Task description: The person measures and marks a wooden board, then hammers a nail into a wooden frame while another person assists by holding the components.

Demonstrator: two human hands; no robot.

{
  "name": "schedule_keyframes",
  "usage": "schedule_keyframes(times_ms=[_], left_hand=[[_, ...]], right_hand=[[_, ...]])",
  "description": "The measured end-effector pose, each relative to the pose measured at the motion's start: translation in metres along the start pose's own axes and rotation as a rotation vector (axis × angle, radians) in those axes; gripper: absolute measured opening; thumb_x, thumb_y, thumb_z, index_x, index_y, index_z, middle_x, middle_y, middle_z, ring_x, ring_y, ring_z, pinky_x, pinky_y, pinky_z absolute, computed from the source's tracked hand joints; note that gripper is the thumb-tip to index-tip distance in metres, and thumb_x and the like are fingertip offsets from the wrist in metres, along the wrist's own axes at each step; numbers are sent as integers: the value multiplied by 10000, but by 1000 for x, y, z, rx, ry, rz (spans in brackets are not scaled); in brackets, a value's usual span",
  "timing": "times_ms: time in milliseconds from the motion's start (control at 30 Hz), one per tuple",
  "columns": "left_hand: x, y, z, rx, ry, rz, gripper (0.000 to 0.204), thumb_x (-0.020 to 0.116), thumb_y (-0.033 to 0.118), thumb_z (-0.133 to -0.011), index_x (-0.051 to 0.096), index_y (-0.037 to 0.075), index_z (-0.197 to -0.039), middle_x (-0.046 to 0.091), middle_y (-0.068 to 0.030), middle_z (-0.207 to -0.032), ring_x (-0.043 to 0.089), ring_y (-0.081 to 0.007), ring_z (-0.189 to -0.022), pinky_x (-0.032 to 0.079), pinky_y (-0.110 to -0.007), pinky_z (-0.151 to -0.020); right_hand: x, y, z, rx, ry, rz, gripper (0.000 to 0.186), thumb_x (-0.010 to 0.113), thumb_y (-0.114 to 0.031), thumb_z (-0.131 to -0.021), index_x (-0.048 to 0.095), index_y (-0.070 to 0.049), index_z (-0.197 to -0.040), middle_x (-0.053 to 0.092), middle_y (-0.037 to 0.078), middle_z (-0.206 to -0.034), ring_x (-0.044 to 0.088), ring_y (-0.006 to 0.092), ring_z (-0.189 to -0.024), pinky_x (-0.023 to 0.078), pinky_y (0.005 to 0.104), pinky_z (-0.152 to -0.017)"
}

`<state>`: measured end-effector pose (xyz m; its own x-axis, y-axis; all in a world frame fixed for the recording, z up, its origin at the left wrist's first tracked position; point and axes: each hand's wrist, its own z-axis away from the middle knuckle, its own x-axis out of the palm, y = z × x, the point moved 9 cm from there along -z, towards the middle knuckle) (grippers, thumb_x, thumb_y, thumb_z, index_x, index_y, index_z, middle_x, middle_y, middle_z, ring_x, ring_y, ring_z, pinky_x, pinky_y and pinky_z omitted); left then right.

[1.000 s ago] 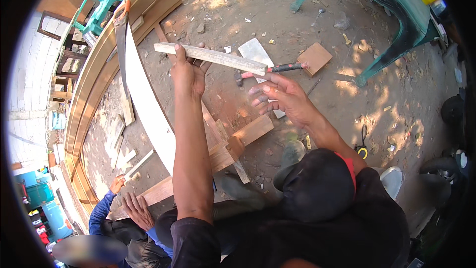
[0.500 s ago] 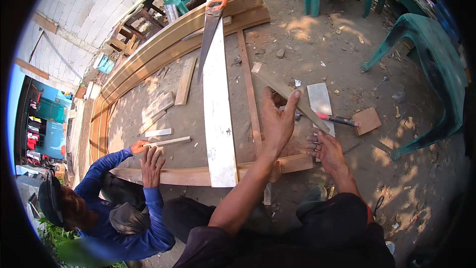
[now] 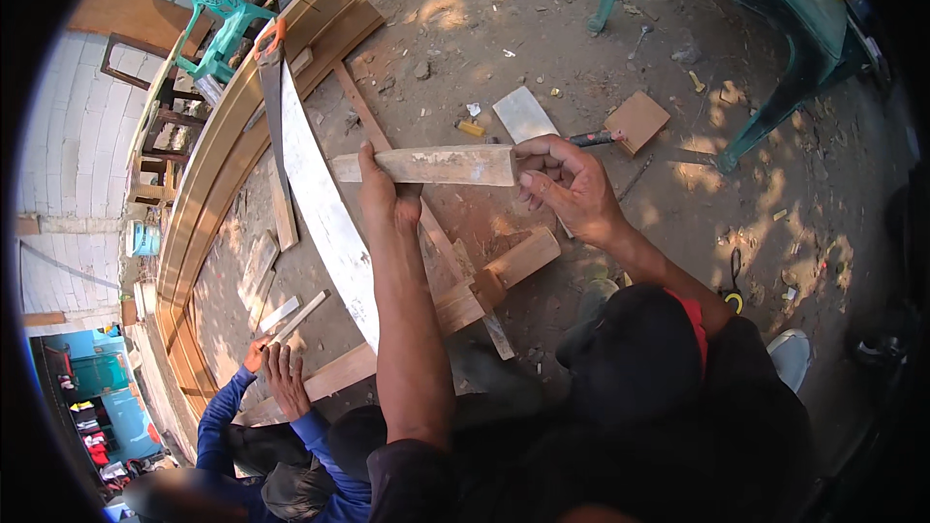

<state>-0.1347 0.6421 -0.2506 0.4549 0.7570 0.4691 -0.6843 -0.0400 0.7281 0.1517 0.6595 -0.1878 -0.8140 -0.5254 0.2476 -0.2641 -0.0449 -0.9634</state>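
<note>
Left forearm [image 3: 412, 329] runs up from the lower edge, nearly vertical in view, wrist about straight. Left hand [image 3: 389, 199] grasps the wood piece [image 3: 455, 165] near its left end – thumb up along the near side, the other fingers mostly hidden behind or under it.

Right forearm [image 3: 668, 266] slants up and to the left from the lower right. Right hand [image 3: 581, 196] is at the piece's right end, fingers bent, thumb and index close to the end face. Can't tell if they pinch it or only touch.

Wood piece is held up off the ground in front of the person, roughly level across the view. In view, its left end is just beside the white board [image 3: 325, 194], with the reddish-brown strip [image 3: 360, 107] passing behind it.

Markings: worn pale patches on the wood piece, dark scuffs on the white board – can't tell if any of it is writing. Any print on the light-blue bucket [image 3: 145, 238] is too small to read.

Saw [image 3: 272, 107] with orange handle lies along the white board's far end.
</note>
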Motion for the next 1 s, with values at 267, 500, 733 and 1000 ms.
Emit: schedule_keyframes(times_ms=[267,500,733,1000], left_hand=[[-3,-6,9,74,37,2,628,603,478,-1058,459,-9,-1429,578,-196,-1360,638,-377,-1214,563,-591,-1024],[5,-13,42,137,33,-113,700,677,482,-1011,467,-49,-1416,578,-215,-1360,644,-398,-1194,562,-644,-989],[-11,-27,70,-15,-121,-73,583,567,394,-1047,413,-30,-1417,509,-219,-1398,555,-406,-1300,484,-622,-1099],[-22,-21,88,-32,-243,-104,440,609,233,-1060,461,-81,-1330,577,-226,-1277,651,-378,-1173,624,-539,-949]], right_hand=[[-9,-27,28,-305,147,465,418,676,-110,-1003,563,-12,-1394,708,86,-1046,696,141,-884,560,296,-766],[-11,11,13,-53,94,184,399,727,-169,-1003,612,-4,-1347,703,79,-1093,685,107,-848,591,269,-729],[-11,30,8,51,15,172,335,703,-58,-988,667,-14,-1319,718,43,-1220,673,89,-1026,585,268,-868],[-14,36,7,170,-9,46,358,692,-129,-1012,654,-6,-1346,725,56,-1130,703,114,-913,612,279,-786]])
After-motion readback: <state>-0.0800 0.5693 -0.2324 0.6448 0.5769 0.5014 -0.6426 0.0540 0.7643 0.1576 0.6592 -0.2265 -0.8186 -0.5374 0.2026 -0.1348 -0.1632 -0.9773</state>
